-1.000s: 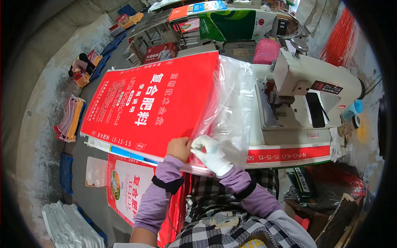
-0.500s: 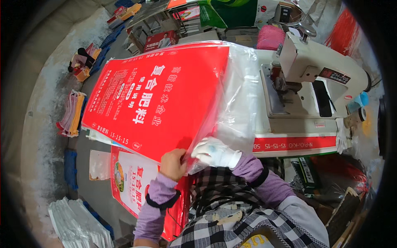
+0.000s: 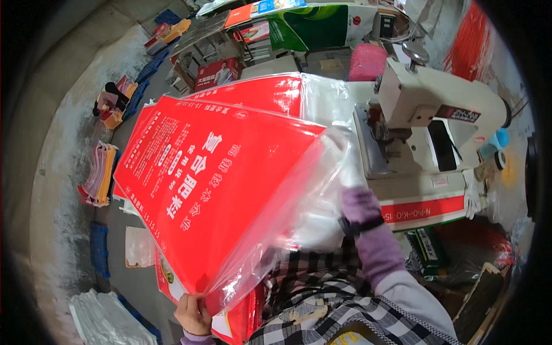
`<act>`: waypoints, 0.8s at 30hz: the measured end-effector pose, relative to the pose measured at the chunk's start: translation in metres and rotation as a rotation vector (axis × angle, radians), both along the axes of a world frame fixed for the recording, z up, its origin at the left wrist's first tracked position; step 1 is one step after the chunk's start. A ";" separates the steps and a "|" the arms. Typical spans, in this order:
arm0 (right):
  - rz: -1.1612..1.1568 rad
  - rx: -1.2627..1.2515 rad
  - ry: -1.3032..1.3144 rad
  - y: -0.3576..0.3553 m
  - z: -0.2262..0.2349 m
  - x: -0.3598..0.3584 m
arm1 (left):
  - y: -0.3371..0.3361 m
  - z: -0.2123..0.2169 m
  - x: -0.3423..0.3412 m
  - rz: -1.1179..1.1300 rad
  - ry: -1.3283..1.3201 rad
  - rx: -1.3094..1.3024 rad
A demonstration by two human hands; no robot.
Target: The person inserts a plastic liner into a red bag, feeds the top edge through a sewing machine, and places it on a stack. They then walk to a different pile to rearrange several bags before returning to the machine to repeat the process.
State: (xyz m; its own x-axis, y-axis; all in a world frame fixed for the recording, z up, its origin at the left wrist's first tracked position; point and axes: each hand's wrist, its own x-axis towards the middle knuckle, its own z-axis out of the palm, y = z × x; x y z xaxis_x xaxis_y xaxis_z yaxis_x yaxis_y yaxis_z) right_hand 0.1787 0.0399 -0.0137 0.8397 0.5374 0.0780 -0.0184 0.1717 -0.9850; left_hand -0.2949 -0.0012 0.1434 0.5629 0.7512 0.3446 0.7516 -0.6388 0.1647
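Note:
A large red printed plastic sack [image 3: 230, 167] with white lettering lies slantwise over a stack of similar sacks [image 3: 259, 92]. Clear plastic liner [image 3: 270, 218] sticks out along its near right edge. My bare left hand [image 3: 194, 313] is closed on the sack's near corner, fingers and thumb pinching it. In a white glove, my right hand [image 3: 349, 165] is at the liner's far right end, just left of the sewing machine [image 3: 437, 100]. Motion and the shiny plastic smear its fingers, so its grip does not show. Another red and white sack [image 3: 233, 322] lies underneath, near my lap.
A phone-like black slab [image 3: 441, 145] lies on the sewing machine's base. Behind stands a pink thread cone [image 3: 367, 62]; red strands [image 3: 472, 43] hang at the far right. Folded white sacks [image 3: 109, 316] lie at the near left, folded colourful cloths [image 3: 99, 172] farther up.
My left hand has moved down and left with the sack's near corner. My right hand has gone up and right. The top sack has turned, uncovering the stack beneath.

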 end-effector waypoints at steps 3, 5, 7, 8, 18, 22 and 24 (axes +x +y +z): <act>-0.377 -0.471 -0.539 -0.031 0.034 -0.024 | -0.003 -0.002 -0.002 0.162 -0.043 -0.094; -0.550 -0.323 -0.660 -0.038 0.068 -0.041 | 0.007 0.001 -0.001 0.117 -0.020 -0.093; -0.728 -0.168 -0.764 -0.039 0.076 -0.043 | 0.014 -0.005 0.000 0.164 -0.041 -0.113; -0.441 -0.185 -1.100 -0.041 0.076 -0.035 | 0.018 -0.014 0.001 0.208 -0.215 -0.076; 0.156 -0.785 -0.957 -0.005 0.043 0.015 | 0.034 0.001 -0.041 -0.125 0.223 0.016; 0.209 -0.024 -1.404 0.011 0.063 0.001 | 0.056 -0.037 -0.091 -0.139 -0.030 -0.081; 0.491 0.104 -1.655 -0.003 0.108 -0.044 | 0.147 -0.047 -0.119 0.212 -0.802 -0.341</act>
State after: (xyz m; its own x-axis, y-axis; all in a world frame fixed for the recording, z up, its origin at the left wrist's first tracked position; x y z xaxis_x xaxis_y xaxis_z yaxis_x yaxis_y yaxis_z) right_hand 0.1343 0.0370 0.0944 -0.3877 0.6350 0.6681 0.8544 0.5196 0.0020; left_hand -0.4135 0.1456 0.0959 0.0867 0.9455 0.3138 0.4256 -0.3200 0.8464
